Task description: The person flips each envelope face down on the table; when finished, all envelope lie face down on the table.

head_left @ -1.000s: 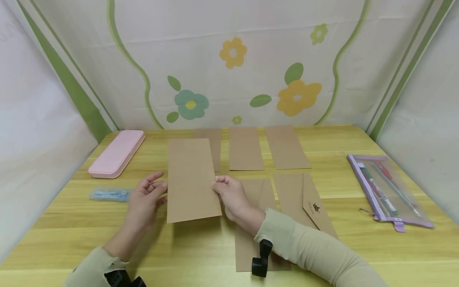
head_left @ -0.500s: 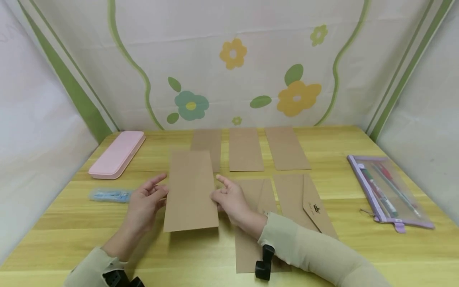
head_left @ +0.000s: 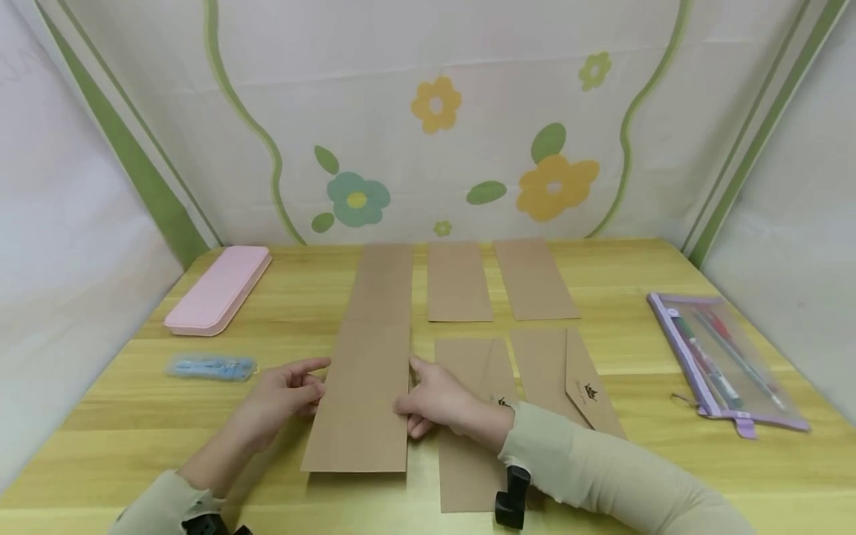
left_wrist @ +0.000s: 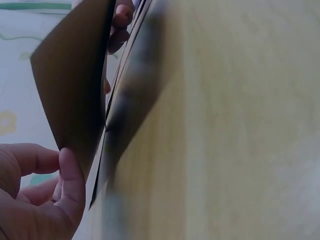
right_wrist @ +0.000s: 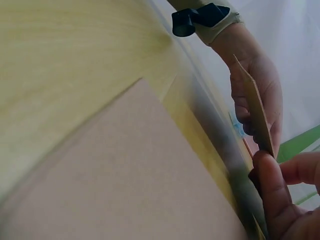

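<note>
Both hands hold a brown kraft envelope [head_left: 364, 394] by its long sides, plain face up, low over the table. My left hand [head_left: 277, 401] pinches its left edge; in the left wrist view the thumb and a finger meet at the envelope's [left_wrist: 75, 95] edge. On the other side, my right hand [head_left: 441, 401] pinches the right edge, and the right wrist view shows the envelope [right_wrist: 259, 107] nearly edge-on. Its far end meets a brown envelope [head_left: 384, 279] lying in the back row. Under the right forearm lies another envelope [head_left: 471, 464], partly covered.
Two more plain envelopes [head_left: 459, 282] [head_left: 537, 279] lie along the back. An envelope with a crown-printed flap [head_left: 562, 375] lies right of centre. A pink case [head_left: 217, 290] and a small blue packet [head_left: 212, 367] are left. A mesh zip pouch [head_left: 729, 357] of pens lies right.
Both hands have lowered the envelope toward the table and brought it nearer the body, tilting it flatter. The back-left envelope now shows more fully.
</note>
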Action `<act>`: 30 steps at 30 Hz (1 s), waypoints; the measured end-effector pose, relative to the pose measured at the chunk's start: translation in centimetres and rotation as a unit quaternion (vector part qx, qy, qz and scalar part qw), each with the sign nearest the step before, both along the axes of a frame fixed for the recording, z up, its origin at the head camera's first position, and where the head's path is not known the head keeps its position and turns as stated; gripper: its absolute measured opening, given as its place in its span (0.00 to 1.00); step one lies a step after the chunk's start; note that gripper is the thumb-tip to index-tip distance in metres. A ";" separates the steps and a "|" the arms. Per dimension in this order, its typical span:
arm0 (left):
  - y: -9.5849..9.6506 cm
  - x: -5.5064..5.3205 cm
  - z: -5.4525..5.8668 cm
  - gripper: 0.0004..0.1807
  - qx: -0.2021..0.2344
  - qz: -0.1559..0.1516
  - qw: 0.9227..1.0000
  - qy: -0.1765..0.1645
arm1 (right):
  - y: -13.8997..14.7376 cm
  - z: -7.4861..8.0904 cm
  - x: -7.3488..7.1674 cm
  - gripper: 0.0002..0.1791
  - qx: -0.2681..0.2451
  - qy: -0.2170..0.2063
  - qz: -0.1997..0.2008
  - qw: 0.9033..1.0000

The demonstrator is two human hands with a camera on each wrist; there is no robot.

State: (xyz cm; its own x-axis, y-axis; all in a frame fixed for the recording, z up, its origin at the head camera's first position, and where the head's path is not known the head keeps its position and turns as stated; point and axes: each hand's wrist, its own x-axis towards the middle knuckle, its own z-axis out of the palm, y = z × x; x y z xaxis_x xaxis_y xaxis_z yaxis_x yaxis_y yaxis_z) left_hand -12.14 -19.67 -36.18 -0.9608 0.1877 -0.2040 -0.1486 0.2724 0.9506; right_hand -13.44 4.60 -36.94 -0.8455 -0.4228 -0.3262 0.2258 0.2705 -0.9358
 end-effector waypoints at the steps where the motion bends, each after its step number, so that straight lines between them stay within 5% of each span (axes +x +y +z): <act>1: 0.1 0.1 0.0 0.27 -0.010 0.000 1.000 -0.001 | 0.0 0.0 0.1 0.51 0.005 0.000 0.004 1.000; 13: 0.3 0.7 -0.4 0.26 -0.070 -0.012 0.997 -0.008 | -0.3 0.2 0.6 0.54 0.043 -0.006 0.039 0.998; 24: 0.1 0.2 -0.2 0.30 -0.112 -0.061 0.992 -0.014 | -0.8 0.3 0.6 0.58 0.090 -0.010 0.075 0.993; 30: 0.3 0.2 0.0 0.32 -0.206 -0.061 0.976 0.012 | -1.0 0.1 0.6 0.58 0.117 0.007 0.085 0.989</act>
